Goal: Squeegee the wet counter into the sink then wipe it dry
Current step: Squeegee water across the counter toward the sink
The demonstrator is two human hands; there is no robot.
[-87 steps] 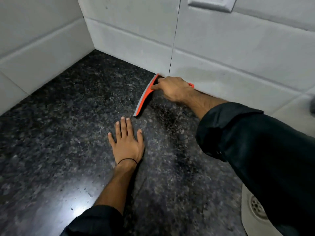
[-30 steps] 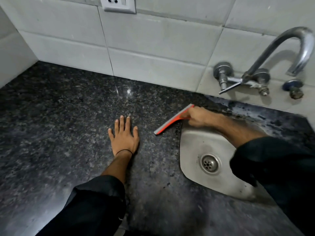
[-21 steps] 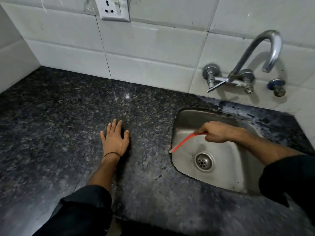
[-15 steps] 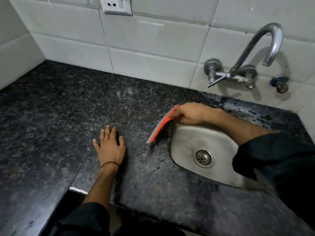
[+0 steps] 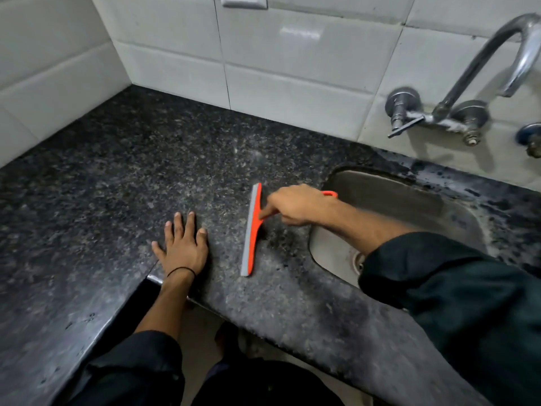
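An orange squeegee (image 5: 252, 230) with a grey rubber blade lies with its blade on the dark speckled granite counter (image 5: 117, 177), left of the steel sink (image 5: 389, 206). My right hand (image 5: 295, 205) grips its orange handle, index finger stretched toward the blade. The handle's end pokes out behind my hand, over the sink rim. My left hand (image 5: 183, 244) rests flat on the counter, fingers spread, a short way left of the blade, near the front edge.
A chrome tap (image 5: 468, 92) is mounted on the white tiled wall above the sink. A wall socket (image 5: 244, 1) sits at the top. The counter turns a corner at the left wall. The drain (image 5: 357, 259) shows beside my right sleeve.
My right hand pulled the squeegee from the back wall to the sink, over its rim, then back onto the counter left of the sink. My left hand stayed flat on the counter.
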